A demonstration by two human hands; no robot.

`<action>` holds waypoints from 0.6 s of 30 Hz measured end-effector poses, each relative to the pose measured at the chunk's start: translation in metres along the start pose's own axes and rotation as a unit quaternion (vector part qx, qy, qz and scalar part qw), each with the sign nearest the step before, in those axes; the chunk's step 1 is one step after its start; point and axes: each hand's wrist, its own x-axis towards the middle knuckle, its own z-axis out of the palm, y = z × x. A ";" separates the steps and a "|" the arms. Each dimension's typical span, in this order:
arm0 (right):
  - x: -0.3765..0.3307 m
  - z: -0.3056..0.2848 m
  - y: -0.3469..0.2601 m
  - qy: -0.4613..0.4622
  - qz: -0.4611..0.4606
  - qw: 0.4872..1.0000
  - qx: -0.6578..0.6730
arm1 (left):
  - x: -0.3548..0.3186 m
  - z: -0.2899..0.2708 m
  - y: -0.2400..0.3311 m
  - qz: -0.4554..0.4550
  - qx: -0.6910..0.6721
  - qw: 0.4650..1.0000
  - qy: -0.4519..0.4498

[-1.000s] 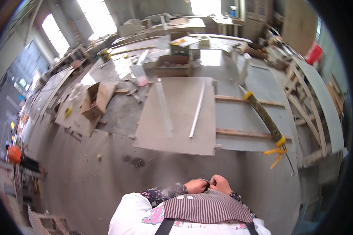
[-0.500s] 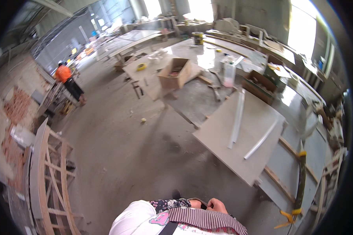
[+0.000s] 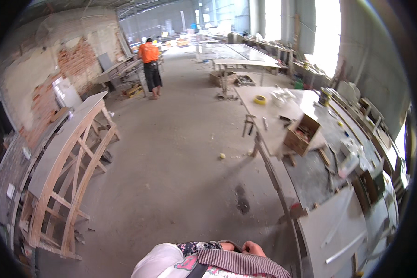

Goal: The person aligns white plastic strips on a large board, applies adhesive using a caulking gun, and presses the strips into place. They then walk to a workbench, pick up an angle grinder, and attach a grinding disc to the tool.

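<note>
Looking down from the head view, only a sliver of the person shows at the lower edge: a white sleeve (image 3: pixel 160 262) on the left, a striped apron (image 3: pixel 245 264) across the chest, and a patterned cuff above it. The hands (image 3: pixel 248 248) sit together just above the apron's top edge, held close against the body; only knuckles and a bit of one hand show, so whether the fingers are spread, pressed together or pinching anything cannot be told, nor which hand is which. Nothing can be made out in them.

Nearest to the hands, just to the right, runs a long desk (image 3: pixel 282 139) that stretches away toward the back of the hall. On its near end lies a pale flat panel (image 3: pixel 329 231) with two thin light strips (image 3: pixel 345 252) resting on it. Farther along stands an open cardboard box (image 3: pixel 302 134), tilted on one corner, and beyond it a roll of yellow tape (image 3: pixel 260 99) lies flat on the desk top. A clamp (image 3: pixel 248 124) hangs at the desk's left edge.

The concrete floor (image 3: pixel 180 162) is dusty, with a dark stain (image 3: pixel 241 201) near the desk. At the left stands a curved wooden frame (image 3: pixel 67 185) before a brick wall (image 3: pixel 74 65). Far off, another person in an orange shirt (image 3: pixel 149 53) stands facing away.
</note>
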 end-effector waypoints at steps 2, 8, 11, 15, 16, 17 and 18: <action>0.029 0.001 -0.017 -0.042 0.045 0.998 0.023 | -0.012 -0.014 -0.020 -0.006 -0.072 0.997 0.028; 0.128 -0.004 -0.066 -0.137 0.014 0.990 -0.018 | -0.051 -0.067 -0.063 -0.009 -0.373 0.925 0.073; 0.191 -0.007 -0.091 -0.181 -0.013 0.982 -0.059 | -0.081 -0.113 -0.076 0.039 -0.420 0.899 0.123; 0.294 -0.012 -0.124 -0.199 -0.088 0.973 -0.077 | -0.139 -0.196 -0.098 -0.034 -0.445 0.870 0.210; 0.320 -0.013 -0.131 -0.202 -0.098 0.970 -0.090 | -0.153 -0.219 -0.111 -0.082 -0.499 0.825 0.253; 0.351 -0.018 -0.140 -0.222 -0.075 0.971 -0.046 | -0.166 -0.238 -0.125 -0.110 -0.553 0.772 0.294; 0.377 -0.024 -0.150 -0.215 -0.110 0.969 -0.052 | -0.172 -0.261 -0.142 -0.107 -0.598 0.718 0.339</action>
